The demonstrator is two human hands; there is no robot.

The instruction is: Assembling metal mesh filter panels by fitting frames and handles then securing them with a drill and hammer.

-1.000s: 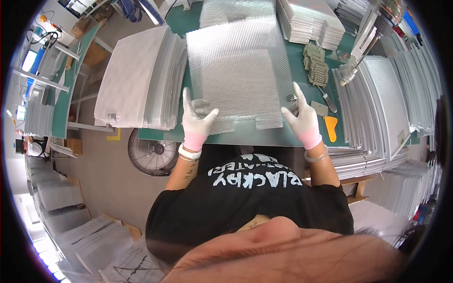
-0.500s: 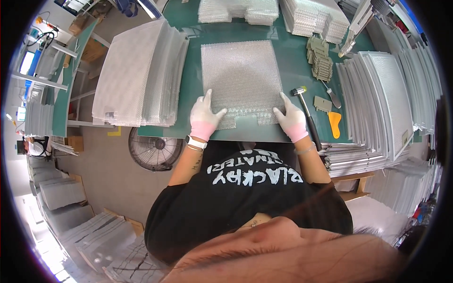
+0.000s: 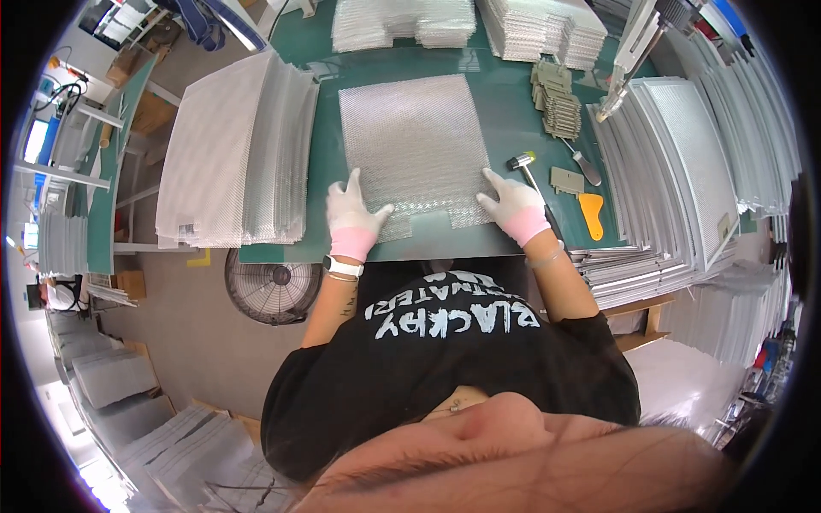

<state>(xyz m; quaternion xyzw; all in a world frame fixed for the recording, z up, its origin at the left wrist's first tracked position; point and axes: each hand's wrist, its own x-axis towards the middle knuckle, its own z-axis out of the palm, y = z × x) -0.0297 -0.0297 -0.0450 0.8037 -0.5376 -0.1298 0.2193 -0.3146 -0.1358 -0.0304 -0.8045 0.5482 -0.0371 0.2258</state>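
A silvery expanded-metal mesh sheet [image 3: 415, 137], with a notch in its near edge, lies flat on the green table [image 3: 329, 162] before me. My left hand [image 3: 351, 209], in a white glove with a pink cuff, rests at its near left corner, thumb spread from the fingers. At the opposite near corner my gloved right hand [image 3: 516, 208] touches the sheet's edge, fingers stretched out. Right of the sheet lies a hammer [image 3: 523, 164], its handle partly covered by my right hand. An orange scraper [image 3: 590, 215] and a small grey-green plate [image 3: 566, 180] are beyond it.
Tall mesh-panel stacks stand at left [image 3: 218, 154] and right [image 3: 663, 154]. Notched sheet stacks [image 3: 406, 21] sit at the table's far side. Grey-green pieces [image 3: 556, 103] and a screwdriver [image 3: 586, 168] lie at right, below a metal arm [image 3: 629, 60]. A floor fan [image 3: 274, 286] stands at lower left.
The whole view has shifted, so table, sheet and hands appear farther left. My right hand and forearm have tilted slightly and now hide more of the hammer's handle. Both hands stay at the sheet.
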